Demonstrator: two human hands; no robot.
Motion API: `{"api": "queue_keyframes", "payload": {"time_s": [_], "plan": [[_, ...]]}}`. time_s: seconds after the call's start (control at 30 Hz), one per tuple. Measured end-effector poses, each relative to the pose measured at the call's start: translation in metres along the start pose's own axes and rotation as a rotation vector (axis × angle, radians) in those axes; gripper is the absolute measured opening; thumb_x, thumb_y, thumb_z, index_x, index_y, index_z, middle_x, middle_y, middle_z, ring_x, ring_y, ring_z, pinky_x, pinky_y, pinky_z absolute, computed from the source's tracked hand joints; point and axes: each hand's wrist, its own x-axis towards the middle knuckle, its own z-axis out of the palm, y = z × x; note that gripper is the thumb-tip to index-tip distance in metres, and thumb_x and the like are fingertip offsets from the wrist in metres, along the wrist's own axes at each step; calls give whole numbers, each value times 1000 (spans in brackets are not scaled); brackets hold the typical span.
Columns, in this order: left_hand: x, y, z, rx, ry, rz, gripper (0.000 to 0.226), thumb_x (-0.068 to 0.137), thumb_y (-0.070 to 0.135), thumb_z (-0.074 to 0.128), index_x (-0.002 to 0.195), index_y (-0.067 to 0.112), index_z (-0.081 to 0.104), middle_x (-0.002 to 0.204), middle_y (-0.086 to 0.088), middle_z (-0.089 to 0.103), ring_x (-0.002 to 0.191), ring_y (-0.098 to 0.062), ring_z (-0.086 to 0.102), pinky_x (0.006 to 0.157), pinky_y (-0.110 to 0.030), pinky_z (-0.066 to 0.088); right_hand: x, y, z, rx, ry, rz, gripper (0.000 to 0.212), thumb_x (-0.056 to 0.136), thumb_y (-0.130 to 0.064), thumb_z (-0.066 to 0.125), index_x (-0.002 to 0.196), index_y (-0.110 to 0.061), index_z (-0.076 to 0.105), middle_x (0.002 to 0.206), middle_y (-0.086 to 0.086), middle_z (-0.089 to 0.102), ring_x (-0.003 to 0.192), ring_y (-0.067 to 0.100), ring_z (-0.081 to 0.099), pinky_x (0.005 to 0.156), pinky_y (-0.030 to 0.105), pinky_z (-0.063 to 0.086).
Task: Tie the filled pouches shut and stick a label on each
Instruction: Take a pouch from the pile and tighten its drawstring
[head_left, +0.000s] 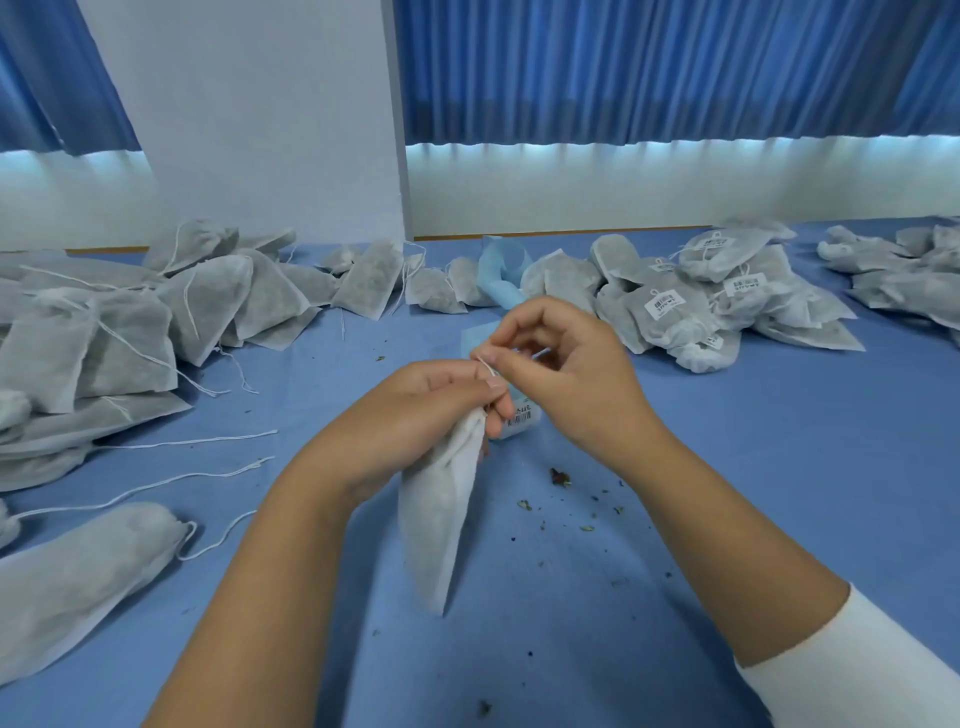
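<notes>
Gripping the gathered neck, the left hand (415, 410) holds the pouch (441, 519) hanging below it, while the right hand (566, 374), just above, pinches the string (488, 367). A tightly bunched neck and a taut string should seat the knot snugly.

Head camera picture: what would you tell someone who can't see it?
The left hand grips the neck of a filled pouch while the right hand pinches its string. Unlabelled pouches lie left, labelled pouches right, on a blue table.

left hand (415, 410): fingers curled, grips pouch (441, 509) neck | right hand (571, 379): pinches string (488, 366)
</notes>
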Motion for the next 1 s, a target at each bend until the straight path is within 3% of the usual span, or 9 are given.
{"api": "queue_keyframes", "payload": {"time_s": [0.13, 0.2, 0.27, 0.4, 0.6, 0.73, 0.9, 1.0], "plan": [[4, -2, 2, -147, 73, -13, 40, 101, 17, 47, 64, 16, 64, 65, -2, 56, 52, -15, 52, 74, -36, 44, -1, 9, 3, -62, -15, 166, 17, 86, -14, 70, 90, -28, 64, 102, -13, 65, 99, 5, 61, 83, 16, 45], [6, -3, -1, -221, 116, -7, 40, 100, 17, 46, 65, 15, 63, 65, -3, 54, 51, -15, 50, 72, -36, 43, 1, 8, -1, -154, 67, 166, 24, 86, -13, 68, 90, -36, 61, 110, -12, 60, 104, 1, 54, 77, 8, 41], [7, -3, -2, -287, 149, -1, 40, 100, 16, 46, 63, 16, 63, 63, -2, 53, 50, -15, 48, 69, -33, 46, 2, 4, -6, -121, 91, 128, 25, 85, -7, 66, 87, -32, 60, 103, -10, 63, 93, 2, 55, 72, 6, 39], [8, -4, -3, -334, 170, 15, 38, 98, 13, 46, 63, 16, 62, 63, -4, 57, 49, -16, 49, 65, -29, 50, 1, 0, -6, 109, -84, 178, 18, 84, -7, 72, 84, -20, 59, 82, -1, 67, 73, 7, 58, 67, 14, 44], [8, -4, -4, -233, 194, -3, 25, 87, 24, 55, 64, 17, 63, 65, -2, 61, 53, -15, 54, 72, -33, 47, -2, 3, 0, 212, -132, 212, 21, 84, -2, 70, 84, -18, 57, 73, -7, 69, 68, 8, 60, 62, 17, 47], [9, -6, -2, -138, 241, -16, 35, 94, 22, 55, 60, 25, 66, 71, 1, 68, 60, -11, 59, 80, -38, 46, -3, 4, 2, 159, -138, 172, 22, 86, 3, 64, 83, -16, 54, 70, -9, 66, 65, 6, 59, 65, 19, 48], [12, -9, 1, -51, 425, 4, 18, 86, 27, 73, 68, 29, 74, 81, 15, 70, 78, -3, 62, 75, -20, 43, 1, 4, 1, 135, -63, 216, 22, 88, 3, 59, 81, -17, 52, 76, -1, 57, 64, 10, 55, 64, 21, 48], [14, -12, 0, -29, 458, -5, 14, 84, 29, 75, 71, 24, 74, 77, 7, 68, 75, -5, 60, 71, -19, 43, 1, 6, 3, 192, -64, 253, 22, 88, 4, 59, 84, -17, 54, 77, -1, 55, 69, 13, 53, 65, 23, 47]]}}
